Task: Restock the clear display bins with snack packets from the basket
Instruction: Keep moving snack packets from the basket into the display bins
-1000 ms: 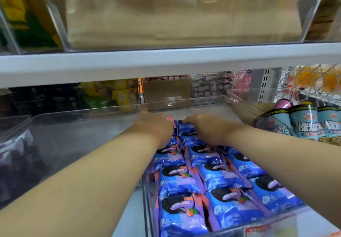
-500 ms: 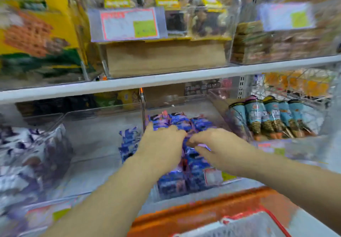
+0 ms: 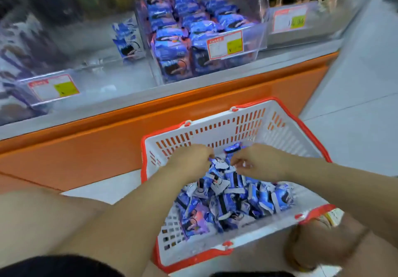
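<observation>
shop floor (image 3: 357,108), basket (image 3: 217,120), packets (image 3: 234,200) jumbled, axes mixed

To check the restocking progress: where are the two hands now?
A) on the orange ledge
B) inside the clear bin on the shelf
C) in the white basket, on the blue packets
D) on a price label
C: the left hand and the right hand both pinch blue packets inside the white basket.
</observation>
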